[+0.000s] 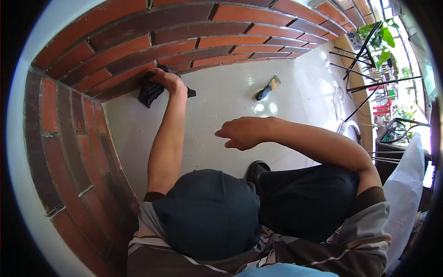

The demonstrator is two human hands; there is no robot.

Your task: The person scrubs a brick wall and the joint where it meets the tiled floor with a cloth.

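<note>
My left hand (170,81) is closed on a black cloth (151,93), pressed low against the brick wall (175,39) where it meets the floor. Part of the cloth spreads out on both sides of the hand, and most of the fingertips are hidden. Over the pale tiled floor (203,111), my right hand (244,133) hangs in front of my knees, palm down, its fingers loosely stretched toward the left and holding nothing. Beyond it a scraper (266,89) with a dark handle and a worn, yellowish blade lies on the tiles.
A second brick wall (80,152) runs close along my left side, forming a corner. Thin black metal legs (357,69) and a green plant (385,41) stand at the far right. A white sheet (404,198) hangs near my right elbow. My dark shoe (256,171) rests on the floor.
</note>
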